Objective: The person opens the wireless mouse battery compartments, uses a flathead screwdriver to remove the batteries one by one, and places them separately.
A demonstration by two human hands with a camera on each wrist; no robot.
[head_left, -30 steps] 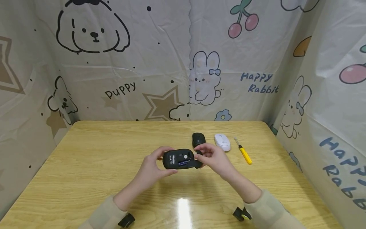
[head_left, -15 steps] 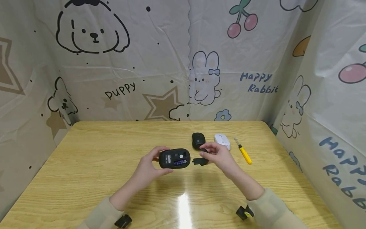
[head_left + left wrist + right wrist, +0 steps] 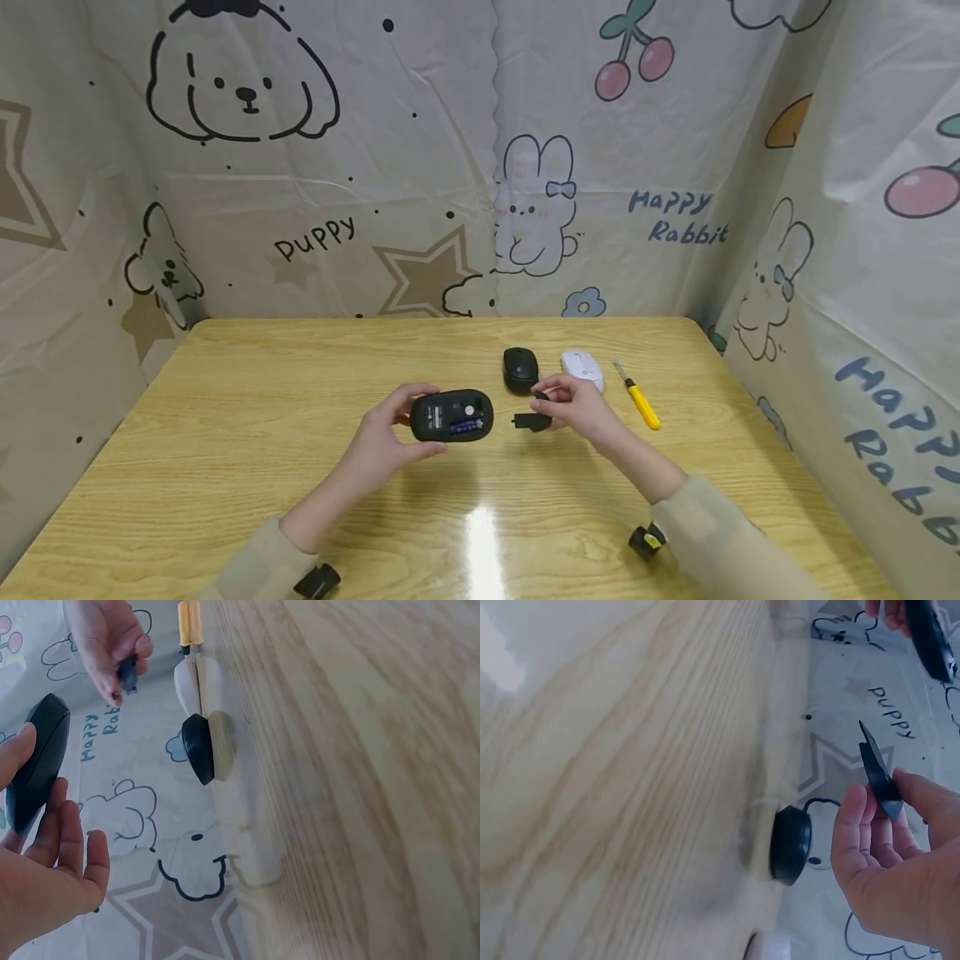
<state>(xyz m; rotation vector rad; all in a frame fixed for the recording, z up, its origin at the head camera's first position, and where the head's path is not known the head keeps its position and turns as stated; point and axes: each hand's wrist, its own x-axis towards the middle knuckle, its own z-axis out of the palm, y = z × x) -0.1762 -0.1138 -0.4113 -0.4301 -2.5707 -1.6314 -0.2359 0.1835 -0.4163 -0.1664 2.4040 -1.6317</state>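
Note:
My left hand (image 3: 382,437) holds a black computer mouse (image 3: 435,417) by its edges above the table, underside facing me. In that underside an open battery compartment shows a dark blue battery (image 3: 467,427). To the right, my right hand (image 3: 577,408) pinches a small black battery cover (image 3: 532,422), apart from the mouse. The right wrist view has the cover (image 3: 880,776) between thumb and fingers, its thin tab pointing up. In the left wrist view the mouse (image 3: 37,761) sits between thumb and fingers, seen from its side.
Toward the back of the wooden table (image 3: 300,367) lie a second black mouse (image 3: 521,370), a white mouse (image 3: 582,369) and a yellow-handled screwdriver (image 3: 641,404). A printed cloth (image 3: 420,125) hangs behind the table and along both sides.
My right hand has pulled the battery cover off the mouse toward the right, opening a gap between them. My left hand has shifted slightly left with the mouse.

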